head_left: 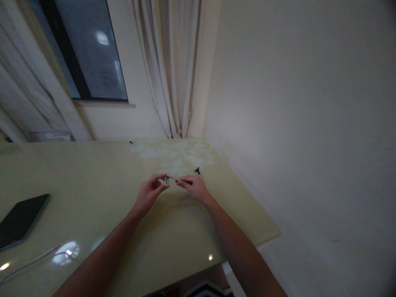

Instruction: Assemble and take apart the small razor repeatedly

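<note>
The left hand [149, 190] pinches a small green piece [167, 180], the right hand [193, 186] a thin stick [172, 178] at its 3 o'clock, seemingly touching, work apparently unfinished.

Pale curtains [175, 62] flank a dark-framed window [89, 53].

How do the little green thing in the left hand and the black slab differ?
The green piece is small; the black slab is much larger, reaching the picture's left edge. The green piece is held upright by the left hand, while the black slab lies flat on the table.
</note>
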`<state>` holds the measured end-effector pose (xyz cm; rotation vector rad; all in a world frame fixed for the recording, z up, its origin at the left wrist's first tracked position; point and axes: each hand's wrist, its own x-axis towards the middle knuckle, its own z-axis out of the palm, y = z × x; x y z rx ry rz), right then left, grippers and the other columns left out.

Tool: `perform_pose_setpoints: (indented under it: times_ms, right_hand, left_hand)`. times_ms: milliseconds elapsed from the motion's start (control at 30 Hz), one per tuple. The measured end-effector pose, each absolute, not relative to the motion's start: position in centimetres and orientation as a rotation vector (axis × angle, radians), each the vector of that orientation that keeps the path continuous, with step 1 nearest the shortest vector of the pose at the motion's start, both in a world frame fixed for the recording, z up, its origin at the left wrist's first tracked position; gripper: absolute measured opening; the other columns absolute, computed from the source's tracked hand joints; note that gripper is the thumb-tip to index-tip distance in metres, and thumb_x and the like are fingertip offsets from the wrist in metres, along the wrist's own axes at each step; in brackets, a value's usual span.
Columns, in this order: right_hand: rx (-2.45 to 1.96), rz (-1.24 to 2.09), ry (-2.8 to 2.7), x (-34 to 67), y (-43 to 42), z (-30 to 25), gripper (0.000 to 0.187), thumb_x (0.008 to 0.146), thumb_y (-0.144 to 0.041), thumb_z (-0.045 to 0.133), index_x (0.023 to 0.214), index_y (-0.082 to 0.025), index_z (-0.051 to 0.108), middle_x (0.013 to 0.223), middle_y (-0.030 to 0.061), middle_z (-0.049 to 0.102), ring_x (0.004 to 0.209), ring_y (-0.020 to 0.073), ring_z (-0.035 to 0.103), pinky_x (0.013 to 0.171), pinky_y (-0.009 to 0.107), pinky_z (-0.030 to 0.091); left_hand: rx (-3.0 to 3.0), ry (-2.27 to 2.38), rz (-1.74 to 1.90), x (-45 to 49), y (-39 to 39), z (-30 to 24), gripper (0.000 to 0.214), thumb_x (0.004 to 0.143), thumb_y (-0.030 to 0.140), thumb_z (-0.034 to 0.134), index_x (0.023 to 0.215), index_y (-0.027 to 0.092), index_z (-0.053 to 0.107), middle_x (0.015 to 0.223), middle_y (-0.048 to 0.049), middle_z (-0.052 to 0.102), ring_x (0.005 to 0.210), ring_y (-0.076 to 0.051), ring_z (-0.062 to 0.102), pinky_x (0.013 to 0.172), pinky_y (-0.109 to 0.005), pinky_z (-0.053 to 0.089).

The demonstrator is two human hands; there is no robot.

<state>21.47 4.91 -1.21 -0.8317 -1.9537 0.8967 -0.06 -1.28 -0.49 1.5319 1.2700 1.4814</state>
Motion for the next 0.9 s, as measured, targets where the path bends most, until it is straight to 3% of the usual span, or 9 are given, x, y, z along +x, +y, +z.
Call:
perform_pose_setpoints:
  times_ms: [900]
  right_hand:
    - [-0.85, 0.986, -1.979, 21.44, 4.43, -0.72, 0.037, 0.093, -0.049, 0.068, 0.085, -0.015, 0.081, 0.069, 0.0006, 0.062, 0.064, 0.0137, 0.051, 0.061, 0.025, 0.035]
  left_hand:
    - [1.528, 1.297, 1.49, -0.04, -1.2, -0.69, 0.04, 0.076, 0.045, 0.081, 0.106, 0.02, 0.076, 0.063, 0.006, 0.048, 0.056, -0.011, 0.041, 0.052, -0.023, 0.032]
